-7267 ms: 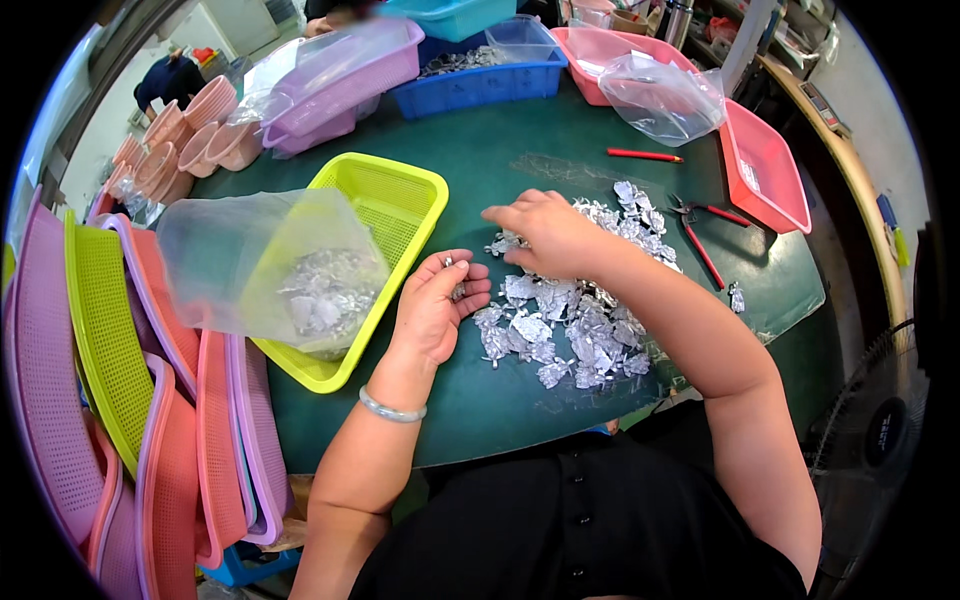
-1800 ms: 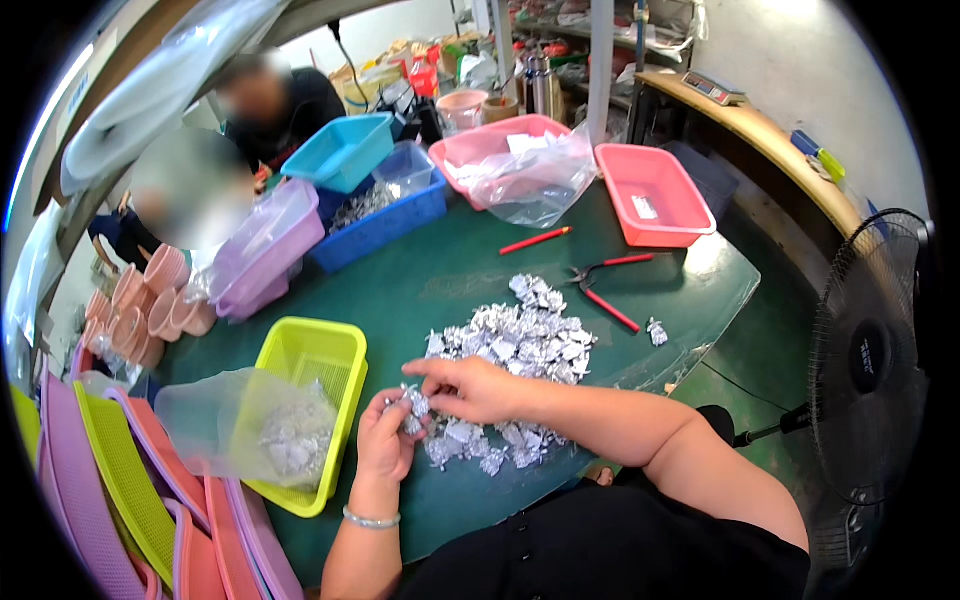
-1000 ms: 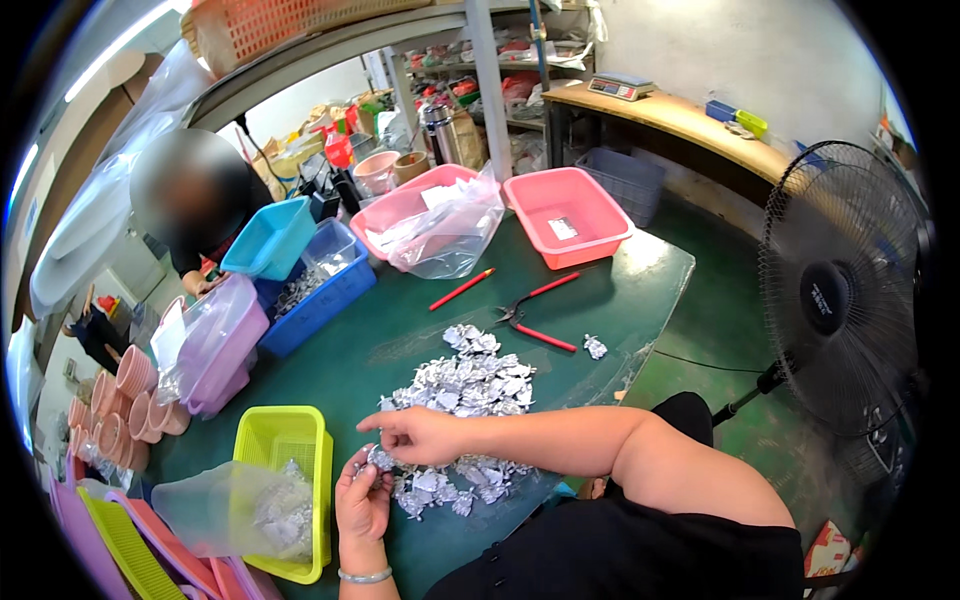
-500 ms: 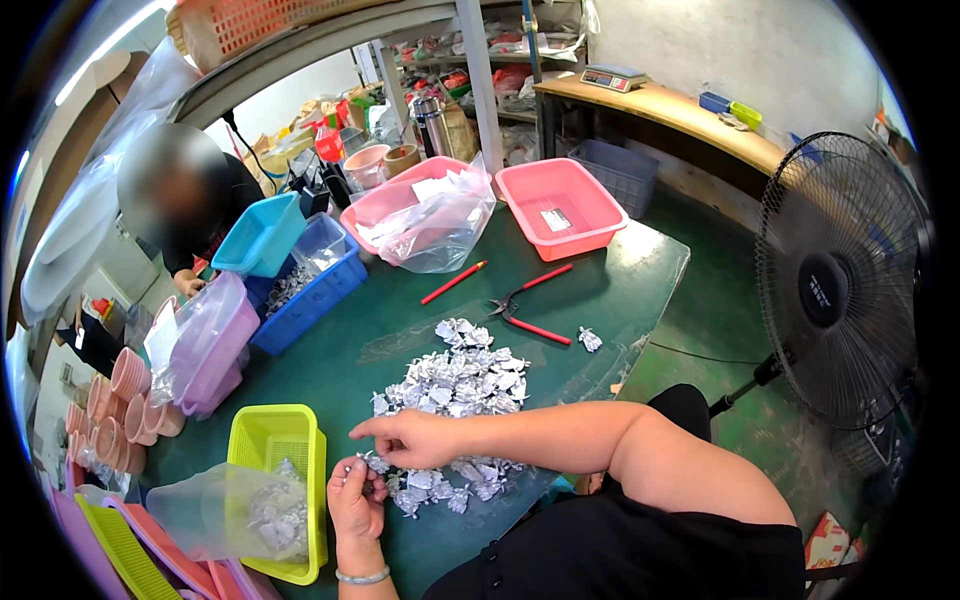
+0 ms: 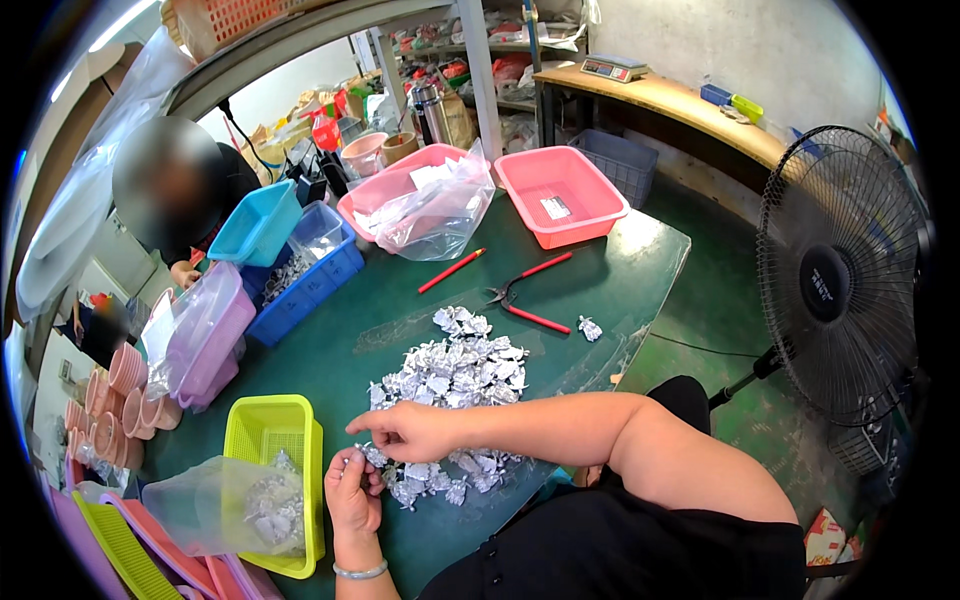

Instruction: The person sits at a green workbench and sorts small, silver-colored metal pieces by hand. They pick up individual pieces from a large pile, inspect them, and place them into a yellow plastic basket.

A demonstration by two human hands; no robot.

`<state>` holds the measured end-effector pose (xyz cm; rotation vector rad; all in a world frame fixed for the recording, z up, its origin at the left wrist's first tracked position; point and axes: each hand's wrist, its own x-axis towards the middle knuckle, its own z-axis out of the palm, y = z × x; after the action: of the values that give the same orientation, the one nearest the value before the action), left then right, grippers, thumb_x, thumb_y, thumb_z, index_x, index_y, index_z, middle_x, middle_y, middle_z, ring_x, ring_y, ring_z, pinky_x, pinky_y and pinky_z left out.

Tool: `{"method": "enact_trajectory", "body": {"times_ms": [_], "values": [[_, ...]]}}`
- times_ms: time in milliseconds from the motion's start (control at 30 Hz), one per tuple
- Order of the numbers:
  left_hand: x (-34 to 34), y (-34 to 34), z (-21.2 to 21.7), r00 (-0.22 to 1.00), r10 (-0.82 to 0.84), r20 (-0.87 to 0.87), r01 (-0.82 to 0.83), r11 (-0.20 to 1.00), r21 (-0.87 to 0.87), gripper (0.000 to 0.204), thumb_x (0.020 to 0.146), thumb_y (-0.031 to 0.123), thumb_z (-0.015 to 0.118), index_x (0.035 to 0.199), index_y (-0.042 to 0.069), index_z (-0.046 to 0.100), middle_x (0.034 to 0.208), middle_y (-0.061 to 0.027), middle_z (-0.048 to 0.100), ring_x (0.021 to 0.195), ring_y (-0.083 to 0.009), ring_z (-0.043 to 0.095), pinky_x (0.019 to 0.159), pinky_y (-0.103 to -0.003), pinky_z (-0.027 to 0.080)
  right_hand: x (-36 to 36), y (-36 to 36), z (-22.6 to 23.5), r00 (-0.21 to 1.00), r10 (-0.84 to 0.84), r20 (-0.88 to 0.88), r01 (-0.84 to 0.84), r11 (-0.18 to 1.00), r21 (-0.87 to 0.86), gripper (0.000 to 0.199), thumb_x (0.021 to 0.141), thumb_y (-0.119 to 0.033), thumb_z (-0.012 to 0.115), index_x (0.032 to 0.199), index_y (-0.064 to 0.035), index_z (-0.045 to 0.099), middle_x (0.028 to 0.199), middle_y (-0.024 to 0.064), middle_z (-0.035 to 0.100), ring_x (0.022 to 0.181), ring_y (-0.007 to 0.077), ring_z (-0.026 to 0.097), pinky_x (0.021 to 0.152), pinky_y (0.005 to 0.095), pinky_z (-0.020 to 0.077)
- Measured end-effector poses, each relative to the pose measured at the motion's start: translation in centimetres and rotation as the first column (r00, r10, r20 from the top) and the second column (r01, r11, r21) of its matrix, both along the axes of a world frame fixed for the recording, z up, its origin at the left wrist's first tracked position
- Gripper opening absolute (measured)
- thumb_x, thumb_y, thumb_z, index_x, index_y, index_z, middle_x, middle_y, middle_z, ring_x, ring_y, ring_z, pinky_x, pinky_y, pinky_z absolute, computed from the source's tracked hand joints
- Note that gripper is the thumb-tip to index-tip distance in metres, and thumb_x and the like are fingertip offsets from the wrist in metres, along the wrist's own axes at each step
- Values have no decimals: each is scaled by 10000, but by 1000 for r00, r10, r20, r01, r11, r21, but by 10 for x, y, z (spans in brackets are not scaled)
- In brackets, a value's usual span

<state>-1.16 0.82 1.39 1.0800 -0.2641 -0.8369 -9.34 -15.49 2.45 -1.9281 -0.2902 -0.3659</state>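
Note:
A heap of small silvery, crumpled-looking metal pieces (image 5: 455, 375) lies on the green table. At its near left edge my left hand (image 5: 352, 495) is closed, thumb and fingers pinching one silver piece (image 5: 373, 455). Just above it, my right hand (image 5: 415, 432) reaches across the heap with its index finger stretched out to the left. Its other fingers are curled under, and what they hold, if anything, is hidden. Left of my left hand stands a lime-green basket (image 5: 315, 450) with a clear plastic bag (image 5: 215, 505) of similar pieces in it.
Red-handled cutters (image 5: 540, 318), a red pencil (image 5: 452, 270) and one loose silver piece (image 5: 590, 328) lie beyond the heap. Pink tubs (image 5: 575, 240), a blue bin (image 5: 320, 290) and a lilac basket (image 5: 215, 350) stand farther back. A co-worker sits far left; a black fan (image 5: 825, 285) stands right.
The view has shifted slightly, so the things on the table sit a little higher in the picture. Both hands keep nearly the same pose over the heap's edge.

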Motion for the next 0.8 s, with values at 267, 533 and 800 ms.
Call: {"method": "enact_trajectory", "body": {"times_ms": [267, 533, 800], "values": [[0, 0, 0, 1000, -16, 21, 16, 1000, -6, 80, 857, 131, 547, 806, 78, 514, 644, 1, 487, 520, -85, 433, 447, -188, 320, 1, 0, -3, 1000, 13, 11, -13, 1000, -12, 466, 747, 5, 512, 1207, -11, 439, 692, 73, 550, 600, 166, 558, 575, 285, 450], [3, 1, -2, 1000, -18, 8, 19, 1000, -2, 74, 849, 133, 559, 803, 80, 535, 643, -1, 502, 512, -89, 439, 445, -187, 320, 1, 1, -1, 1000, 24, 10, -23, 999, -33, 420, 741, 1, 510, 1159, -5, 472, 672, 72, 553, 589, 176, 559, 567, 288, 445], [2, 2, 0, 999, -30, -27, 29, 998, -53, 34, 824, 103, 550, 842, 74, 551, 667, -13, 526, 542, -104, 461, 467, -203, 344, 0, 2, -1, 999, -1, -32, 4, 996, 84, 374, 724, 5, 510, 1098, 13, 506, 636, 51, 550, 578, 143, 545, 567, 277, 443]]}}
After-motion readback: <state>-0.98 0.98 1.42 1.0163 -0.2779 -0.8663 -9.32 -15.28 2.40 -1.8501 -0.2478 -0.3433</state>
